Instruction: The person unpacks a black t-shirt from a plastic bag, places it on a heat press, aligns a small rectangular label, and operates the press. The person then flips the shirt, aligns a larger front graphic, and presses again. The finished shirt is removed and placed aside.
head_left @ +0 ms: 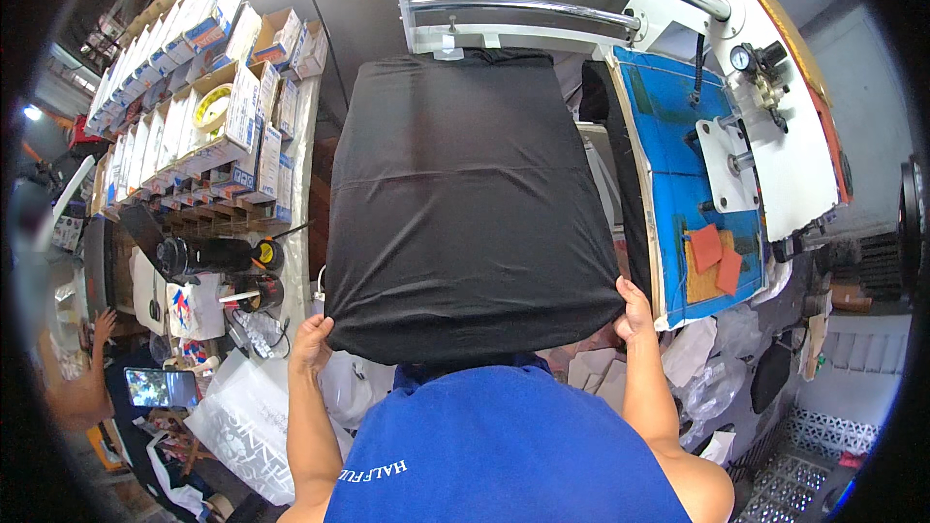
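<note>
The left hand (pixel 311 341) and right hand (pixel 635 310) are closed, each pinching a near corner of a spread, creased black cloth (pixel 465 223).

A plain black cloth (pixel 465 223) lies spread out in the middle of the view, smooth and taut over most of its surface, narrower at the far end and broader toward the person. A thin crease runs crosswise about halfway along, while the far edge is slightly bunched. Diagonal wrinkles fan inward from both near corners — pulled outward — and the near edge sags in a rounded curve.
</note>
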A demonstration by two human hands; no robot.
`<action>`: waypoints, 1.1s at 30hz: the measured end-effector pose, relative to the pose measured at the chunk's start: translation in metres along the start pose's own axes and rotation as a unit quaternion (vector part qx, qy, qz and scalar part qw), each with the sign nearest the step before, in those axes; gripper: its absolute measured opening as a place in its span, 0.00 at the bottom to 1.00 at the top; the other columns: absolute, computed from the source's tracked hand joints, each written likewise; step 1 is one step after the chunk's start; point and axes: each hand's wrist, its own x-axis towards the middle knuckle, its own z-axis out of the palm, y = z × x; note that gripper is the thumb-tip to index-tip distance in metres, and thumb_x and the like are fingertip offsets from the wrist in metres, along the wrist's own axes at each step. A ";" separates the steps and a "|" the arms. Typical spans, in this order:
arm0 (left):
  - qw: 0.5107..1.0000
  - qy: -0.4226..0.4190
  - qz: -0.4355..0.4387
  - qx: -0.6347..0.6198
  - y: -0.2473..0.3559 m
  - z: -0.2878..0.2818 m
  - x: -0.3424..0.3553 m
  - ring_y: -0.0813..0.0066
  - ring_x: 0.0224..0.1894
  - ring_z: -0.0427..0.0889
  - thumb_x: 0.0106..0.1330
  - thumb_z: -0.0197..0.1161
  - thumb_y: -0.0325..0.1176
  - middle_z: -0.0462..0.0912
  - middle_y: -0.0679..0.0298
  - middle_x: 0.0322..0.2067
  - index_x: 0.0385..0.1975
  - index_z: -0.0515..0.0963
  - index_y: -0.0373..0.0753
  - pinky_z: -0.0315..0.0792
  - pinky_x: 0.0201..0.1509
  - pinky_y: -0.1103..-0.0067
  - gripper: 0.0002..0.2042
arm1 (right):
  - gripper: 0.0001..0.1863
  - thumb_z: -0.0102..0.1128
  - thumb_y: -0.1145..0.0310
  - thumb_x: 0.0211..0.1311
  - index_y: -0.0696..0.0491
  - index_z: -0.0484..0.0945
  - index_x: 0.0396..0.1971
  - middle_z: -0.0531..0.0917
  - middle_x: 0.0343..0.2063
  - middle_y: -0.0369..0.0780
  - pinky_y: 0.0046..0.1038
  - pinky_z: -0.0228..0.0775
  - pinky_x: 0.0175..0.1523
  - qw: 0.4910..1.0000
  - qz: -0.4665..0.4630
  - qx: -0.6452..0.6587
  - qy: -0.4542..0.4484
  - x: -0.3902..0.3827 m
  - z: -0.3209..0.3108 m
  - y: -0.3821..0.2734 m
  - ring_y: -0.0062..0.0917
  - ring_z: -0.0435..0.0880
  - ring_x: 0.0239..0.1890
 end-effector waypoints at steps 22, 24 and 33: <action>0.997 -0.008 -0.018 -0.079 -0.017 -0.008 0.002 0.65 0.50 0.82 0.65 0.68 0.39 0.84 0.60 0.47 0.49 0.78 0.36 0.74 0.58 0.64 0.18 | 0.19 0.58 0.59 0.70 0.58 0.75 0.51 0.82 0.51 0.44 0.37 0.69 0.63 0.998 -0.067 0.002 0.007 -0.005 -0.007 0.016 0.33 0.80 0.54; 0.996 -0.010 -0.025 -0.089 -0.024 -0.018 0.004 0.64 0.50 0.82 0.67 0.66 0.37 0.84 0.59 0.48 0.50 0.78 0.36 0.74 0.58 0.64 0.16 | 0.18 0.59 0.60 0.70 0.58 0.76 0.50 0.82 0.50 0.43 0.36 0.69 0.63 0.998 -0.064 0.000 0.001 -0.005 -0.006 0.017 0.32 0.80 0.53; 0.991 -0.023 0.039 -0.123 -0.037 -0.026 0.008 0.63 0.54 0.80 0.72 0.58 0.36 0.83 0.56 0.51 0.51 0.77 0.35 0.70 0.63 0.64 0.14 | 0.16 0.59 0.59 0.71 0.56 0.79 0.47 0.85 0.44 0.38 0.30 0.70 0.55 0.996 -0.067 -0.018 0.048 -0.003 0.001 0.020 0.25 0.81 0.46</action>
